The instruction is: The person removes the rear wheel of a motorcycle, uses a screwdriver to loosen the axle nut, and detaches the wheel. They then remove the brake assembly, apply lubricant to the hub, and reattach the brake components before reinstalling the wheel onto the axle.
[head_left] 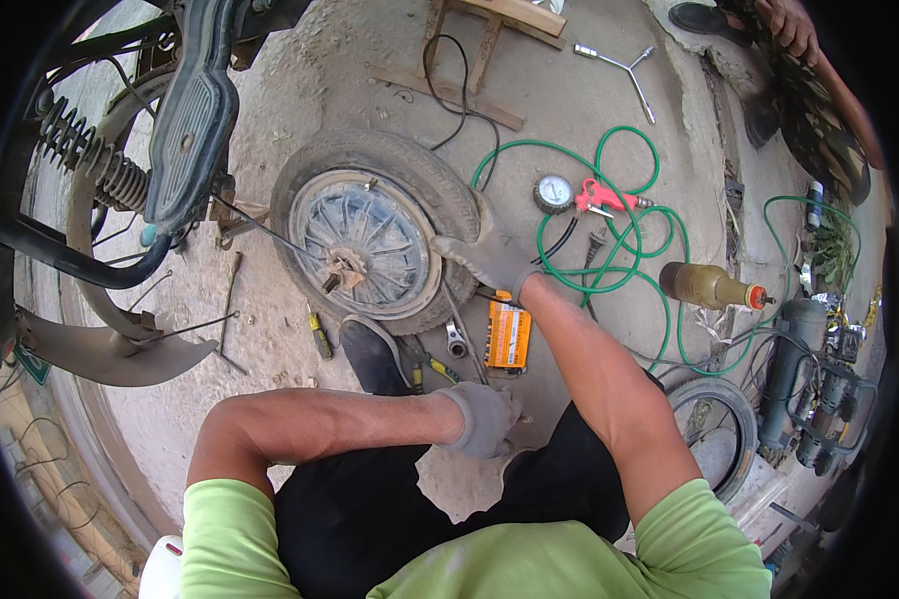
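Note:
A tire (310, 160) on a spoked-pattern metal hub wheel (355, 225) lies flat on the ground. My right hand (484, 250), in a grey glove, grips the tire's right side, thumb toward the rim. A long metal lever (465, 334) runs from the rim down to my gloved left hand (479, 419), which is closed on its end. Beside the lever lie a ratchet wrench (455, 339), yellow-handled tools (440, 367) and an orange toolbox (507, 339). A screwdriver (320, 334) lies left of my shoe.
A motorbike (185, 140) stands left. A wooden stand (479, 60) and Y-wrench (629, 75) lie at the top. Green hose (649, 155), pressure gauge gun (599, 195), bottle (709, 287), another tire (729, 419) and a compressor (809, 399) are right. Another person's hand (794, 30) shows top right.

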{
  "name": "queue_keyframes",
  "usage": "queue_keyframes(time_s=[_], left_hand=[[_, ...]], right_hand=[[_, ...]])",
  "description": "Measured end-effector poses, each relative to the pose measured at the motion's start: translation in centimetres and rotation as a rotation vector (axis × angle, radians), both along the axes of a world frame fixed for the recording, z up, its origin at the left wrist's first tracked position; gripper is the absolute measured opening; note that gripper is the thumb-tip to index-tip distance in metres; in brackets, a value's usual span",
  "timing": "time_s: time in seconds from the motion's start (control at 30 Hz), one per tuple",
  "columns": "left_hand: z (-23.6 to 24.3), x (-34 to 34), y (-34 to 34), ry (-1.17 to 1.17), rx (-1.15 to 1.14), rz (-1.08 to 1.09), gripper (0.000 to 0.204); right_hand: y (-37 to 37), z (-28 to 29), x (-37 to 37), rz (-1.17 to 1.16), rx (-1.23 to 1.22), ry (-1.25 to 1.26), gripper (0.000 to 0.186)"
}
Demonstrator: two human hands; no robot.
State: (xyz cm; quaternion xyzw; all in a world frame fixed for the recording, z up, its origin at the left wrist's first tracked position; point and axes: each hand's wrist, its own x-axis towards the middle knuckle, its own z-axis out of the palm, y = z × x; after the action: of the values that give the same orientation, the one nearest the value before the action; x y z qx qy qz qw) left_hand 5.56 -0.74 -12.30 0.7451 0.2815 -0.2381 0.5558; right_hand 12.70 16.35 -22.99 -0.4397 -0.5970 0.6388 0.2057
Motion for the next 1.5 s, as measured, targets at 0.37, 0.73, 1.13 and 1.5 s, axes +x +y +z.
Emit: queue_keyframes(time_s=[0.37, 0.73, 1.13, 1.5], left_hand=[[16.4, -8.1, 17.9, -0.633, 0.949, 1.023, 0.077], [2.5, -21.1, 15.4, -0.164, 0.941, 1.393, 0.051], [-2.4, -19.2, 10.2, 0.207, 1.107, 1.079, 0.087], [-3.0, -19.7, 10.2, 0.182, 1.183, 1.079, 0.084]], right_hand=[[-0.2, -0.3, 0.7, -0.012, 0.140, -0.060, 0.123], [-0.3, 0.8, -1.0, -0.032, -0.019, -0.023, 0.114], [-1.3, 2.3, -3.1, -0.196, 0.027, -0.041, 0.092], [-1.3, 1.6, -1.7, -0.143, -0.196, 0.163, 0.081]])
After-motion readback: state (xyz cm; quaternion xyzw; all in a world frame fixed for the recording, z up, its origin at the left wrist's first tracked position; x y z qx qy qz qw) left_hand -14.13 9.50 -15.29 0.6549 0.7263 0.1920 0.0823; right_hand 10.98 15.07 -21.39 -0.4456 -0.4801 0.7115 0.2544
